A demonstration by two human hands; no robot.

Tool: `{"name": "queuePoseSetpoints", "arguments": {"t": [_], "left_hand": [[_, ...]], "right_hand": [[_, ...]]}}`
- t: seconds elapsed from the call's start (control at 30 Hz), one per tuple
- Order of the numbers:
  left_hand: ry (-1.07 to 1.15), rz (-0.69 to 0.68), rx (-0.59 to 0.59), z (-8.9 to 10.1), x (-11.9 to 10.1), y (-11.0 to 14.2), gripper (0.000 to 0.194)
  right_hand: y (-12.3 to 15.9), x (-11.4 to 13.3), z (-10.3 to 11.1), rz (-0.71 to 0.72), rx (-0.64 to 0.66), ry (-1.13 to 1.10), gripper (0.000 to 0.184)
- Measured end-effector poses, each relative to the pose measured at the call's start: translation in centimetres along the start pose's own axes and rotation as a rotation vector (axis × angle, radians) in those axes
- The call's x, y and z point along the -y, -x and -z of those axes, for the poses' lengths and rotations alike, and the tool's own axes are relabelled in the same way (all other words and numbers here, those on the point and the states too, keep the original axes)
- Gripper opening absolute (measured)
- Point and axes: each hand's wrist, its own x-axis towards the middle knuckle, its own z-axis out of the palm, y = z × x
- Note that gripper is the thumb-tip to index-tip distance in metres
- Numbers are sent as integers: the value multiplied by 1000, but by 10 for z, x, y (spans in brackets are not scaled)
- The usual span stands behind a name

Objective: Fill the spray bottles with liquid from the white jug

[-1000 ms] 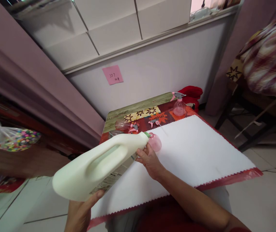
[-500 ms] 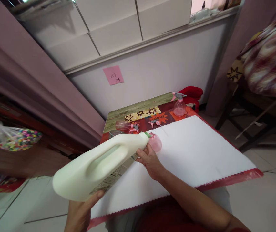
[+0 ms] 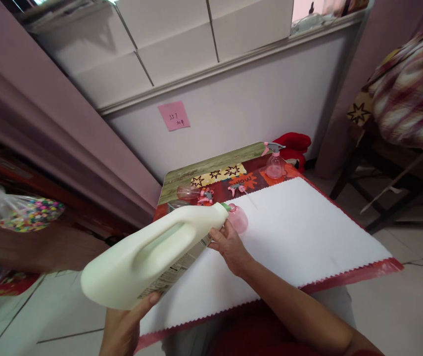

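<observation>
The left hand [image 3: 125,324] and right hand [image 3: 231,249] grip the jug [image 3: 133,277] tipped to the pink bottle [image 3: 239,221] — pouring seems underway, a spray head [image 3: 238,188] lying unattached.

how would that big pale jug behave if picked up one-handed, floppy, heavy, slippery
The pale jug is probably stiff: its moulded walls show no dents. It may be heavy, since the left hand supports its base end and the right hand its neck end, though its fill is hidden. Its smooth sides might feel slippery.
</observation>
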Motion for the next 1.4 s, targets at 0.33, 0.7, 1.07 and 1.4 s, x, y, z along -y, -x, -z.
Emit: {"name": "queuePoseSetpoints", "arguments": {"t": [0.33,0.7,1.07,1.4], "left_hand": [[34,40,18,0,0,0,89],[44,37,29,1,1,-1,90],[95,47,15,0,17,-4,86],[323,253,95,-24,89,3,79]], "right_hand": [[0,-2,2,10,10,-10,70],[-1,-2,3,12,8,-9,68],[-2,3,2,15,-6,44,65],[-16,41,-11,181,97,299,67]]}}
